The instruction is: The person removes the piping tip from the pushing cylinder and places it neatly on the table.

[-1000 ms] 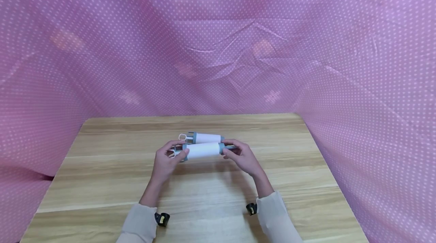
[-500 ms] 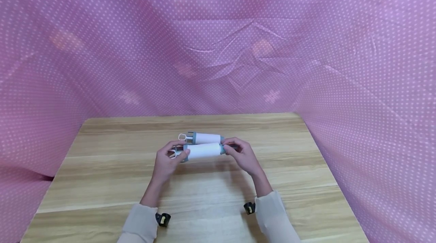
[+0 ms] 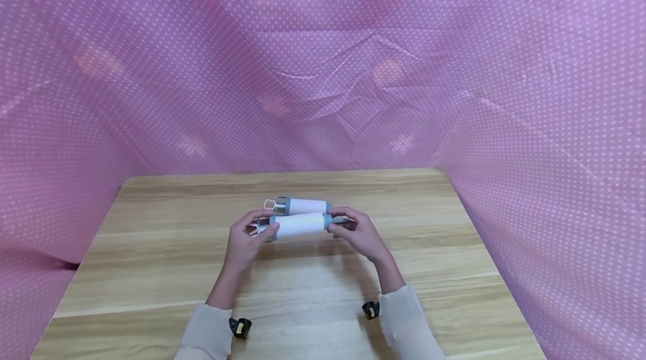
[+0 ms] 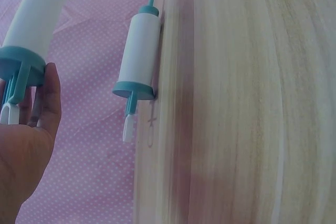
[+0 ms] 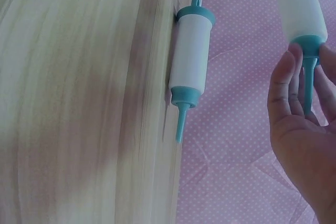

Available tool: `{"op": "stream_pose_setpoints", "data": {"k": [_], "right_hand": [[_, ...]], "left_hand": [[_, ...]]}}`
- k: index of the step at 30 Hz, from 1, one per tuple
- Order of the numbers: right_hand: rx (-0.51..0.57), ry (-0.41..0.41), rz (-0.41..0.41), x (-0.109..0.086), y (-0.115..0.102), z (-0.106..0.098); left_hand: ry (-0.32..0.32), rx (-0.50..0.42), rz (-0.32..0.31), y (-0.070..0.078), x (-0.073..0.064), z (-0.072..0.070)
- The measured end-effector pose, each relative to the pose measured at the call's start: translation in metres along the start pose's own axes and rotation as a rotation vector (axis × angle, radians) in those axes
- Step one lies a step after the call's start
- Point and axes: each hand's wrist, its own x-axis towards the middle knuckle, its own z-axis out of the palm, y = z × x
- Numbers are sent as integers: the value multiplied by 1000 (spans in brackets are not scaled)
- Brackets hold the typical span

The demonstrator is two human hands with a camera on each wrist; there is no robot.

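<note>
A large white syringe (image 3: 300,224) with teal end caps is held level between both hands above the table. My left hand (image 3: 247,239) grips its teal collar (image 4: 21,61) at the plunger end, where a white ring handle sticks out. At the other end, my right hand (image 3: 360,234) pinches the teal nozzle cap (image 5: 308,45) with thumb and fingers; the thin nozzle (image 5: 308,85) points toward the palm. Just behind, a second matching syringe (image 3: 308,206) lies on its side on the table, its ring handle to the left and nozzle to the right.
The wood-grain table (image 3: 313,309) is enclosed at the back and sides by a pink dotted cloth (image 3: 323,96). A small black wrist camera (image 3: 240,327) shows beside the left sleeve, another wrist camera (image 3: 370,310) beside the right sleeve.
My right thumb and fingers shift around the nozzle cap, the thumb rising and then coming back down. The left hand keeps its grip, and the second syringe stays in place.
</note>
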Motion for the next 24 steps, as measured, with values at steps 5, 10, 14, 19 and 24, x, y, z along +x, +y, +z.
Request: {"op": "stream_pose_setpoints", "data": {"k": [5, 10, 14, 19, 24], "right_hand": [[-10, 24, -19, -2, -3, 2], [-41, 53, -39, -2, -3, 3], [-5, 36, -27, -2, -3, 2], [15, 14, 32, 0, 0, 0], [18, -10, 65, 0, 4, -1]], "left_hand": [[1, -4, 1, 0, -2, 0], [-5, 3, 5, 0, -2, 1], [-6, 0, 11, -1, -2, 1], [5, -19, 23, -2, -1, 1], [16, -47, 26, -4, -2, 1]]}}
